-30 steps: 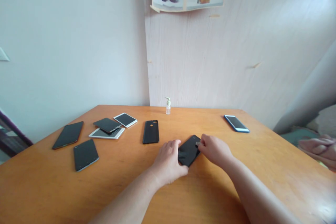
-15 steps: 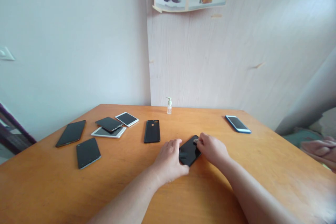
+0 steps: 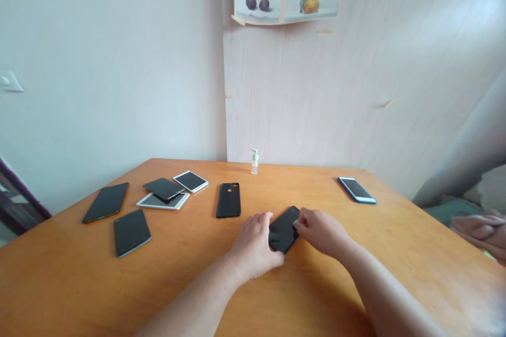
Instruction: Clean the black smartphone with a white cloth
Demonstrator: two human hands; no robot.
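A black phone [image 3: 285, 227] lies slantwise on the table, its glossy face up. My left hand [image 3: 255, 245] grips its left and near edges between thumb and fingers. Over the upper right part of the phone, my right hand [image 3: 318, 227] is closed on a small whitish wad [image 3: 296, 225] pressed against the surface. The wad is mostly hidden by the fingers, so its kind cannot be told. To the left of the phone lies an empty black phone case [image 3: 229, 200] with a round hole and a camera cutout.
A small clear pump bottle [image 3: 254, 162] stands near the table's back edge. Several phones lie at left, including a dark one [image 3: 162, 188] resting on a white one [image 3: 148, 201]. A blue-edged white phone [image 3: 357, 190] is at the far right of the wooden table [image 3: 190, 274].
My right hand with the whitish wad has moved slightly down along the phone's face. My left hand keeps its grip. The camera view has tilted up a little.
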